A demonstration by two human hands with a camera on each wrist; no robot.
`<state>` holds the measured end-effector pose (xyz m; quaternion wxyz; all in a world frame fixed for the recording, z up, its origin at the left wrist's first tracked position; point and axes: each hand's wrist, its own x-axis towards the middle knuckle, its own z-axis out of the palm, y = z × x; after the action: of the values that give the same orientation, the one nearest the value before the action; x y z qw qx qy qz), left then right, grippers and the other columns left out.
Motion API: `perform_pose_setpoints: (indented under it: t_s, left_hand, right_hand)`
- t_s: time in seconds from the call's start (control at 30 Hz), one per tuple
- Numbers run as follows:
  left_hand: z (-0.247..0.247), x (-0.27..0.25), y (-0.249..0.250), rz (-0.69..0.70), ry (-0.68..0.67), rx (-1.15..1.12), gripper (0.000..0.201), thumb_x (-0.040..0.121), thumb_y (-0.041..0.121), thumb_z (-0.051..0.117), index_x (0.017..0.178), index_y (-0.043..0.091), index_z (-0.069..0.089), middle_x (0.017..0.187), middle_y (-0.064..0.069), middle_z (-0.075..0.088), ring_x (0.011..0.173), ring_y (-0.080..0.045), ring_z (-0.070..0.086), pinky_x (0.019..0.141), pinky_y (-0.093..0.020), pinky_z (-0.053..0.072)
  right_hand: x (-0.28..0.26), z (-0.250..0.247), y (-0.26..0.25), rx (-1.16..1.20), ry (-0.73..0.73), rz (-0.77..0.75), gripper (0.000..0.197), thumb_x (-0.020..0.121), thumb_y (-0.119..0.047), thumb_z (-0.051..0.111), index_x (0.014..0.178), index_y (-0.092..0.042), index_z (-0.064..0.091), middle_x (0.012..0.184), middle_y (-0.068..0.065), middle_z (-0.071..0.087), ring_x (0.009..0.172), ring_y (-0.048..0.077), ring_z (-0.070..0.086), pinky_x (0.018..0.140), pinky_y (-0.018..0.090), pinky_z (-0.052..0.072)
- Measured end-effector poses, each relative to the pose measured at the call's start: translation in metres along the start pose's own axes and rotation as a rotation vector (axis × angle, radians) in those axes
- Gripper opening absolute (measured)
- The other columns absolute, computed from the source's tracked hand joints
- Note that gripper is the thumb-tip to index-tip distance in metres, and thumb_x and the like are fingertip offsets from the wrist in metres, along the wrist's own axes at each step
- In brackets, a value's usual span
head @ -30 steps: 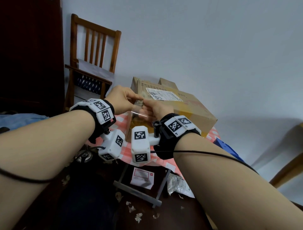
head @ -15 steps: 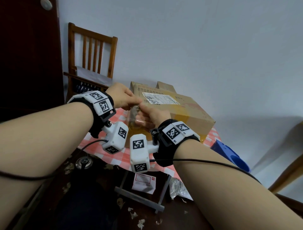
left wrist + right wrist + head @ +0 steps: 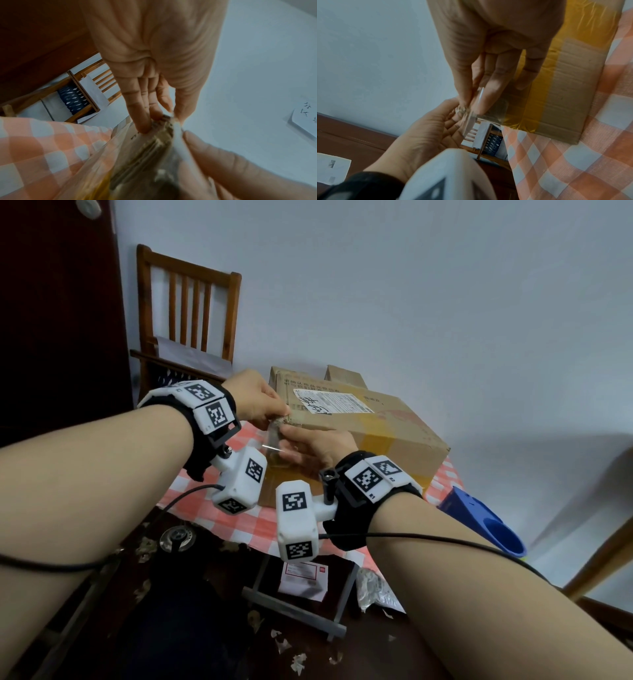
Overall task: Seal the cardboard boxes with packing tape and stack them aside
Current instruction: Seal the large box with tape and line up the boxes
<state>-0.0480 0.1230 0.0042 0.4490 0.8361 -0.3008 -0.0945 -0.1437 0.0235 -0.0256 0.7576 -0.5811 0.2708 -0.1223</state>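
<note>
A brown cardboard box (image 3: 394,436) with a white shipping label and yellowish tape bands stands on the red-checked tablecloth (image 3: 212,510). At its near top corner both hands hold a short strip of clear tape (image 3: 274,436) fouled with cardboard fibres. My left hand (image 3: 279,416) pinches the strip's crumpled upper end (image 3: 163,121). My right hand (image 3: 287,441) pinches the strip lower down between thumb and fingers (image 3: 471,100). In the right wrist view the tape (image 3: 469,121) hangs just in front of the box's side (image 3: 570,83). No tape roll is in view.
A smaller cardboard box (image 3: 344,376) peeks out behind the big one. A wooden chair (image 3: 191,313) stands at the back left against the wall, beside a dark door. A blue plastic object (image 3: 486,522) lies at the table's right edge. Papers (image 3: 303,580) and scraps litter the floor.
Both hands have moved forward with the tape strip, from in front of the box to its near top corner. The grip on the strip is unchanged.
</note>
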Motion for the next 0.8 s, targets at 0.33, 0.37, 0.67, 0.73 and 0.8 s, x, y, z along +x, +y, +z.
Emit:
perform_pose_setpoints:
  t_s: [0.33, 0.37, 0.67, 0.73, 0.8]
  left_hand:
    - [0.001, -0.009, 0.002, 0.221, 0.118, 0.247, 0.041, 0.087, -0.004, 0.044, 0.114, 0.016, 0.069, 0.129, 0.0, 0.06, 0.114, -0.025, 0.056, 0.092, -0.023, 0.042]
    - [0.004, -0.009, 0.003, 0.204, 0.064, 0.207, 0.041, 0.088, -0.002, 0.044, 0.114, 0.017, 0.07, 0.13, 0.001, 0.06, 0.119, -0.022, 0.054, 0.1, -0.025, 0.041]
    - [-0.008, -0.01, -0.003, 0.191, -0.306, 0.338, 0.074, 0.078, -0.006, 0.063, 0.142, 0.023, 0.042, 0.146, 0.005, 0.041, 0.132, -0.011, 0.039, 0.099, -0.016, 0.032]
    - [-0.007, -0.008, -0.01, 0.214, -0.308, 0.329, 0.081, 0.072, 0.007, 0.078, 0.142, 0.023, 0.042, 0.144, 0.008, 0.042, 0.131, -0.009, 0.04, 0.101, -0.016, 0.03]
    - [-0.002, -0.006, -0.018, 0.271, -0.208, 0.302, 0.075, 0.07, 0.021, 0.082, 0.137, 0.024, 0.049, 0.14, 0.01, 0.047, 0.131, -0.009, 0.041, 0.106, -0.019, 0.029]
  right_hand:
    - [-0.003, -0.004, -0.002, -0.039, 0.001, -0.003, 0.02, 0.073, 0.005, 0.075, 0.091, 0.009, 0.066, 0.063, 0.014, 0.069, 0.041, 0.016, 0.062, 0.039, 0.022, 0.05]
    - [-0.002, -0.005, -0.001, -0.055, 0.008, -0.006, 0.026, 0.072, 0.003, 0.077, 0.095, 0.007, 0.068, 0.072, 0.015, 0.071, 0.044, 0.016, 0.064, 0.042, 0.022, 0.051]
    - [-0.004, -0.01, -0.014, -0.001, -0.064, 0.1, 0.014, 0.081, 0.0, 0.058, 0.094, 0.005, 0.058, 0.088, 0.015, 0.068, 0.064, 0.021, 0.066, 0.052, 0.026, 0.056]
    - [-0.005, -0.01, -0.017, 0.009, -0.09, 0.13, 0.006, 0.084, 0.002, 0.052, 0.086, 0.004, 0.056, 0.084, 0.014, 0.066, 0.063, 0.019, 0.065, 0.049, 0.025, 0.055]
    - [-0.008, -0.009, -0.016, 0.015, -0.113, 0.14, 0.005, 0.085, 0.004, 0.053, 0.082, 0.002, 0.056, 0.074, 0.011, 0.066, 0.055, 0.015, 0.065, 0.046, 0.025, 0.054]
